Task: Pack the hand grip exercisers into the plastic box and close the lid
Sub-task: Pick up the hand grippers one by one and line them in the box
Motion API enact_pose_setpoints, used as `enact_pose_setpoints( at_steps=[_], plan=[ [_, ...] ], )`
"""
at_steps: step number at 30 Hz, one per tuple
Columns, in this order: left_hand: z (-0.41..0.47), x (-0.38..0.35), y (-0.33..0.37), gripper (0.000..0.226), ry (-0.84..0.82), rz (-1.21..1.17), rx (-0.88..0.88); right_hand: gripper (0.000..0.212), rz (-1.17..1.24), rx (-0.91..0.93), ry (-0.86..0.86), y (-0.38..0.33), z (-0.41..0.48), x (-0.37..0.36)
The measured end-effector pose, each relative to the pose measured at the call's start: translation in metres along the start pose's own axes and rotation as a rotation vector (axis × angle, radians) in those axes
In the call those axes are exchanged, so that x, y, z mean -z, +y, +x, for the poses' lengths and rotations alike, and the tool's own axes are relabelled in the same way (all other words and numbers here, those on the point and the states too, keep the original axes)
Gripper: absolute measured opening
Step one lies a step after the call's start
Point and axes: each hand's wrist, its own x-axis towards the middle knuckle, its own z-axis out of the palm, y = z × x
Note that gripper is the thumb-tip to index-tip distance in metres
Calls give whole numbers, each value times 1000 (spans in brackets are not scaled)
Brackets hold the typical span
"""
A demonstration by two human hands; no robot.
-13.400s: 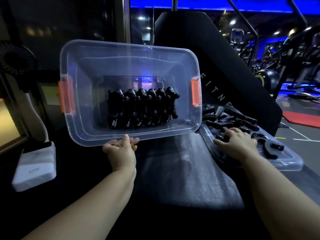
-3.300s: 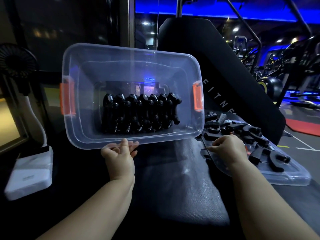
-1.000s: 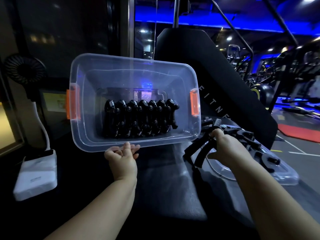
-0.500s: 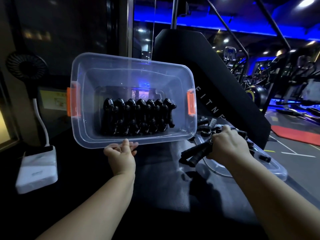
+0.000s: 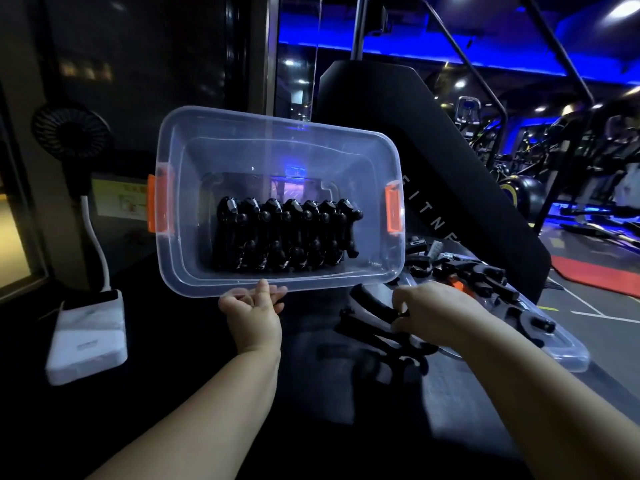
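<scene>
At 12 o'clock from the left hand (image 5: 254, 315), a clear, smooth-walled rectangular plastic box (image 5: 273, 125) stood tipped up so that its open mouth faced the camera. An orange clip latch (image 5: 156, 202) sat on its 9 o'clock end and a second orange latch (image 5: 393, 209) on its 3 o'clock end. Against the floor of the box lay a tight row of black hand grip exercisers (image 5: 287, 237), their moulded handles side by side and small steel coil springs showing at the ends.

The left hand's fingers were curled and pinched the near rim of the box at its 6 o'clock edge. At 3 o'clock from that hand, the right hand (image 5: 440, 317) was clenched around a black exerciser (image 5: 372, 304). Its rubbery handles fanned out from the fingers toward 9 o'clock, just below the box's lower right corner and apart from it. Motion blur hid whether the fist held more than one.

Beyond the right hand, toward 2 o'clock, a flat clear plastic lid (image 5: 564, 355) carried a loose heap of black exercisers (image 5: 485, 275). Behind it rose a slanted matte black panel (image 5: 450, 161) bearing pale letters that read "FITNE" before the rest was hidden. Everything rested on a dark woven surface (image 5: 346, 403). At 9 o'clock stood a small round black fan (image 5: 71, 133) on a white gooseneck with a white slab base (image 5: 86, 337).
</scene>
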Motion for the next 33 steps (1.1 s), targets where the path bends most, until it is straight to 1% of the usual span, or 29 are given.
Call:
enact_pose_setpoints(
  at_steps=[6,9,11,14,16,17,18,21,25,26,28,29,30,32,33],
  plan=[
    [1,1,-1,17,2,-3,12,31,-108,51,-22,-9,9,8],
    [1,1,-1,16,-10,-12,20,27,-92,106,2,-13,19,6],
    [1,1,0,16,-13,-15,20,23,-52,123,-47,-18,23,7],
    [1,2,0,17,-16,-17,23,6,28,132,-137,-20,30,9],
    [1,2,0,16,-16,-17,28,11,153,140,-200,-19,32,12],
    [1,2,0,16,-18,-21,30,10,248,140,-209,-17,33,14],
    [1,2,0,16,-20,-29,31,7,358,140,-189,-16,35,17],
    [1,2,1,23,-26,-41,19,17,658,138,-80,-16,36,29],
    [0,3,1,23,-55,-75,33,35,1001,166,-22,-19,37,47],
    [1,3,1,23,-64,-80,32,33,1070,187,18,-23,38,51],
    [1,3,1,22,-59,-79,35,19,1147,217,113,-32,46,56],
    [2,3,1,20,-50,-89,45,19,1159,218,161,-38,53,58],
    [2,3,0,17,-46,-103,54,27,1176,212,205,-46,60,59],
    [2,3,-1,15,-45,-120,52,52,1205,173,262,-62,72,59],
    [2,3,-1,16,-45,-130,42,58,1215,170,284,-70,78,58]
  ],
)
